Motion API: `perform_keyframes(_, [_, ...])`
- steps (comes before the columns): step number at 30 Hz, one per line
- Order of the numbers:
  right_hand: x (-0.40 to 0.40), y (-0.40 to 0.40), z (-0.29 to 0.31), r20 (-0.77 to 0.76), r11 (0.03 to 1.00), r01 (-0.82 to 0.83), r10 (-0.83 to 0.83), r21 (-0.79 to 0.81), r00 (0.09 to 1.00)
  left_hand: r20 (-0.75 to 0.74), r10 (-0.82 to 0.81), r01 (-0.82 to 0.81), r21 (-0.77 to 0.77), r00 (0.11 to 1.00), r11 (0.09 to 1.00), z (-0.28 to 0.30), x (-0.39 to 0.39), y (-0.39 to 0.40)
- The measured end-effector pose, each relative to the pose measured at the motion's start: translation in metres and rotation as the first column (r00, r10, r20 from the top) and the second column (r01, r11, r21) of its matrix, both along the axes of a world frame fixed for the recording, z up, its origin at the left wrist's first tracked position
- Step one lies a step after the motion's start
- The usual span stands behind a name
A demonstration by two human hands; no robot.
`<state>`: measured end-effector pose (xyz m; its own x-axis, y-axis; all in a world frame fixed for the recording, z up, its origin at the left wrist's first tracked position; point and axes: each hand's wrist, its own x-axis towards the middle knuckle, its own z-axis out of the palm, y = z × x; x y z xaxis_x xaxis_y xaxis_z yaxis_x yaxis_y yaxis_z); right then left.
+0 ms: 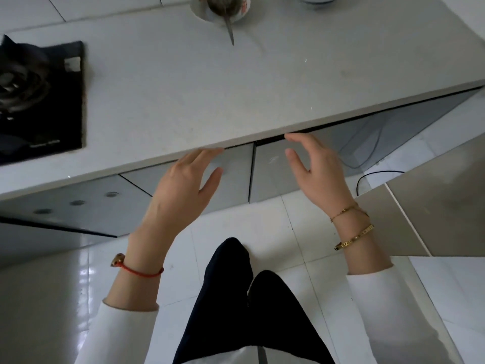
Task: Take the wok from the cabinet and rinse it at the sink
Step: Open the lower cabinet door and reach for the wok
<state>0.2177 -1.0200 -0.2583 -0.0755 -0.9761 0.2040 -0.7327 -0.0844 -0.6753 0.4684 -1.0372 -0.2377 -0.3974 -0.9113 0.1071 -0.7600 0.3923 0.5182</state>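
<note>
Two grey glossy cabinet doors sit shut under the white countertop (210, 82): the left door (236, 166) and the right door (273, 169), with a thin seam between them. My left hand (181, 190) is open, fingertips up at the top edge of the left door just under the counter lip. My right hand (317, 169) is open too, fingers spread in front of the right door's top edge. Neither hand holds anything. The wok and the sink are not in view.
A black gas hob (39, 101) is set into the counter at the left. A white bowl with a spoon (223, 9) stands at the counter's back. A black cable (367, 177) lies on the white floor tiles at the right. My dark trouser legs are below.
</note>
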Motion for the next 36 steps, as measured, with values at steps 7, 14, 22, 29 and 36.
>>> perform_keyframes(7, [-0.009, 0.004, -0.114, -0.067, 0.996, 0.015, -0.021, -0.092, 0.998, 0.01, 0.018, -0.017, -0.1, 1.0, 0.995, -0.115, -0.01, 0.011])
perform_keyframes(14, [-0.013, 0.002, -0.22, -0.065, 0.979, 0.005, -0.019, -0.202, 0.998, 0.008, 0.024, -0.022, -0.198, 1.0, 0.98, -0.229, -0.02, 0.015])
perform_keyframes(22, [-0.019, 0.008, -0.298, -0.05, 0.926, -0.019, 0.0, -0.378, 0.999, -0.058, 0.043, -0.06, -0.342, 0.997, 0.938, -0.315, -0.034, 0.016])
perform_keyframes(29, [-0.026, -0.007, -0.294, 0.059, 0.894, 0.023, 0.004, -0.448, 0.998, -0.144, 0.038, -0.103, -0.469, 0.989, 0.877, -0.327, -0.055, -0.001])
perform_keyframes(36, [-0.02, -0.046, -0.259, 0.298, 0.914, 0.098, 0.025, -0.393, 0.954, -0.219, 0.043, -0.143, -0.467, 0.975, 0.873, -0.321, -0.077, -0.036])
